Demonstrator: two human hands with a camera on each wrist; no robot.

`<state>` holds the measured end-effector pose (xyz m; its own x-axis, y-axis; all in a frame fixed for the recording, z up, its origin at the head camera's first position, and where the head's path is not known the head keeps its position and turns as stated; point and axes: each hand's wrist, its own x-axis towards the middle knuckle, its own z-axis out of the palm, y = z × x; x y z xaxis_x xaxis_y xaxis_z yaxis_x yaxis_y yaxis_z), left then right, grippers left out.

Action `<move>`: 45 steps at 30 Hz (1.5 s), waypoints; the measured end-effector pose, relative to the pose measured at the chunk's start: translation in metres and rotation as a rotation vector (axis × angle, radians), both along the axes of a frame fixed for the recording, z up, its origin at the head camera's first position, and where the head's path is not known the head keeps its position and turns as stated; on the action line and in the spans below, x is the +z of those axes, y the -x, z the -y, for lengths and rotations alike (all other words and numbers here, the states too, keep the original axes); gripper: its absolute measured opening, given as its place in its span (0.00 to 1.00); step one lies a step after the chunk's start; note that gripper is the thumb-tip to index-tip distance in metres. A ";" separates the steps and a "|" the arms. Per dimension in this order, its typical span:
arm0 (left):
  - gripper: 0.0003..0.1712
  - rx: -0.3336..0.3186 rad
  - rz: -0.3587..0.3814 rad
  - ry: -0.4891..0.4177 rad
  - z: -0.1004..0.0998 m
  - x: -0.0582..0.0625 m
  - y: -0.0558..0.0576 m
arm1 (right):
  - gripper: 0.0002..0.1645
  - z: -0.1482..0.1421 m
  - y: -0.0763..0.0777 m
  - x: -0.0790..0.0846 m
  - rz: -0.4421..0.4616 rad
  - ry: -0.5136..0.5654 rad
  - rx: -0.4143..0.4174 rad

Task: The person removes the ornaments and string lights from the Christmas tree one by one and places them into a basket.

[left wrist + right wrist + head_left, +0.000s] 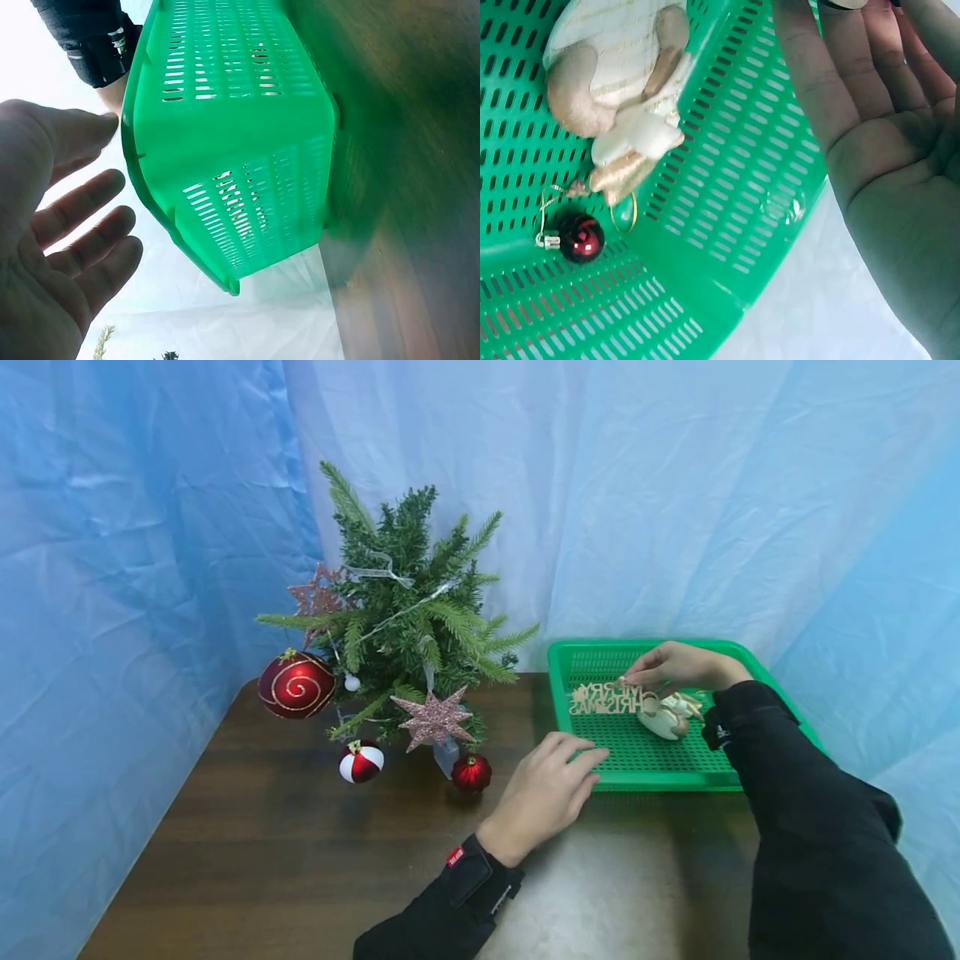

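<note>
Over the green basket (652, 782), my right hand (678, 667) pinches a gold "Merry Christmas" sign (606, 700) between thumb and fingertips, at its upper edge. Only a sliver of the held piece shows at the top of the right wrist view. A white and tan plush ornament (622, 56) lies in the basket below that hand, beside a small dark red ball ornament (582, 238). My left hand (542, 793) hovers by the basket's near left corner, fingers loosely extended, holding nothing. In the left wrist view its fingers (97, 255) are spread beside the basket wall.
A small Christmas tree (420, 602) stands left of the basket on the brown table (300, 877). On it hang a large red ball (297, 685), a pink glitter star (435, 718), a red-and-white ball (362, 762) and a small red ball (471, 772). Pale blue cloth (675, 510) surrounds the table.
</note>
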<state>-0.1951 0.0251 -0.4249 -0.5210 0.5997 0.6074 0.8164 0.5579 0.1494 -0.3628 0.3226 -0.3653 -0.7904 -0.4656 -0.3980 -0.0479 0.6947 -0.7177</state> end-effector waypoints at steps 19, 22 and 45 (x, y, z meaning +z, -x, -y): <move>0.10 -0.038 0.000 0.050 0.003 -0.006 -0.001 | 0.26 0.004 0.015 -0.017 0.132 -0.087 0.008; 0.11 -0.030 0.003 0.065 0.002 -0.006 -0.002 | 0.26 0.005 0.016 -0.020 0.147 -0.112 0.017; 0.11 -0.023 0.007 0.066 0.001 -0.007 0.000 | 0.30 0.010 0.022 -0.033 0.170 -0.151 -0.042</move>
